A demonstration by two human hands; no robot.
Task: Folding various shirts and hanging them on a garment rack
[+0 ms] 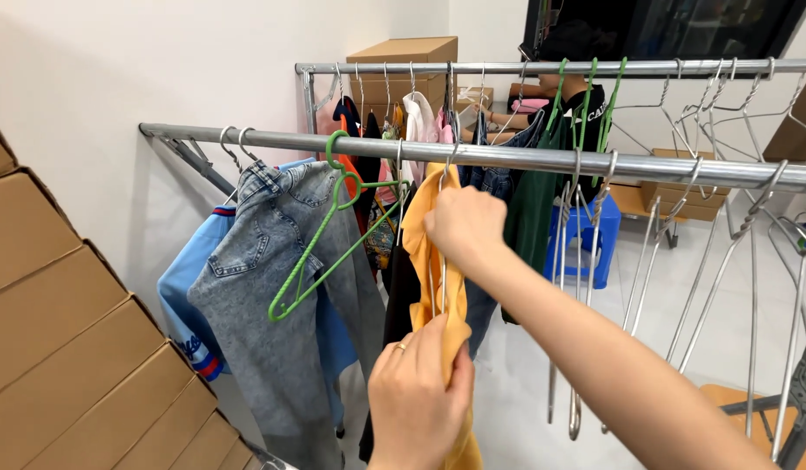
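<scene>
Bright even indoor light (soft shadows), sharp, slight edge distortion.

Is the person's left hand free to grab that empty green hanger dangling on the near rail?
Probably not at once: the left hand is gripping the yellow garment. The green hanger itself hangs unobstructed, close by.

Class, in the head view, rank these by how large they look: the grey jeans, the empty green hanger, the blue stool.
1. Grey jeans, largest.
2. Empty green hanger.
3. Blue stool, smallest as seen, but it stands farther back and is partly hidden, so its true size is unsure.
</scene>
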